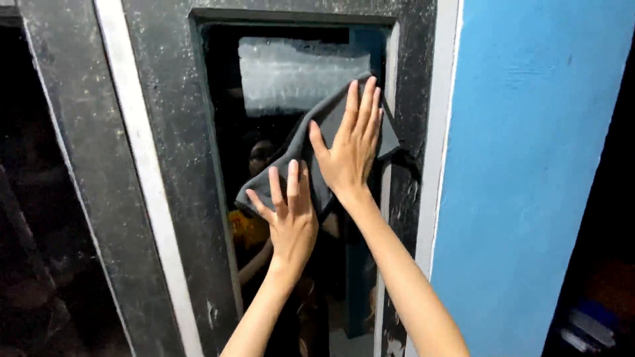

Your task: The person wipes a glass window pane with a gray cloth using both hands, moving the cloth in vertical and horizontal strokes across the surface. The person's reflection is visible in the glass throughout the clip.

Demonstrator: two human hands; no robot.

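Both forearms rise from the bottom centre of the frame. The left hand (289, 218), lower and a little left of centre, lies flat with fingers spread on the bottom edge of a grey cloth (316, 142). The right hand (350, 149), higher and just right of centre, is also open, its palm pressed on the cloth's upper part, fingers pointing up. The cloth is dark grey, soft and creased, spread against a dark glass pane (264, 125) in the frame's middle. Above it the glass shows a pale smeared patch (291, 73). The pane sits in a dusty black door (172, 165); a blue wall (529, 178) fills the right.
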